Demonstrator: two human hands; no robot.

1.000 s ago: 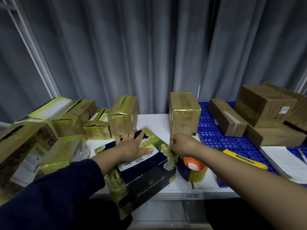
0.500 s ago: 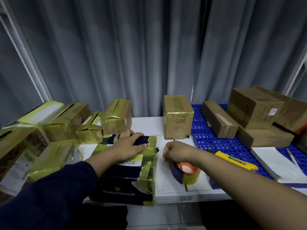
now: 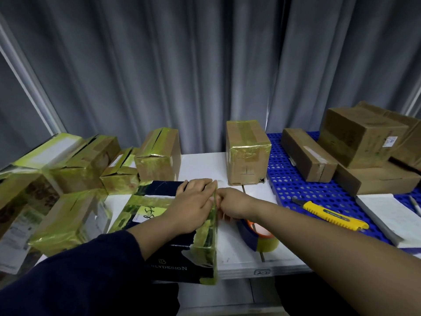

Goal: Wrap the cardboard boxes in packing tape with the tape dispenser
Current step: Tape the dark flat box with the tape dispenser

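Left hand [image 3: 196,201]: fingers straight and together, palm flat on top of the dark box [image 3: 168,263], covering part of its white label.
Right hand [image 3: 230,200]: fingers curled into a loose fist, knuckles against the box's top right edge, touching the left thumb. Cannot tell whether it pinches a tape end; the fingertips are hidden.

Dark box: 1, at the near edge of the white table [image 3: 200,163], partly banded in shiny yellow-green tape. The first letters of its front print are covered by the left sleeve.
Tape dispenser [image 3: 252,236]: 1, on the table at 3 o'clock of the dark box, just beside it. The right forearm crosses its upper part.

Counts:
- Taped boxes [image 3: 159,153]: 6, clustered from 8 to 12 o'clock of the dark box. The leftmost is cut by the frame edge.
- Half-taped box [image 3: 247,151]: 1, upright at 1 o'clock.
- Plain boxes [image 3: 307,153]: 4 visible on the blue perforated mat [image 3: 287,185] at 2 o'clock, some stacked. The rearmost is cut by the right edge.
- Yellow knife [image 3: 330,214]: 1, on the mat.
- White pad [image 3: 387,215]: 1, at 3 o'clock, corner out of frame.
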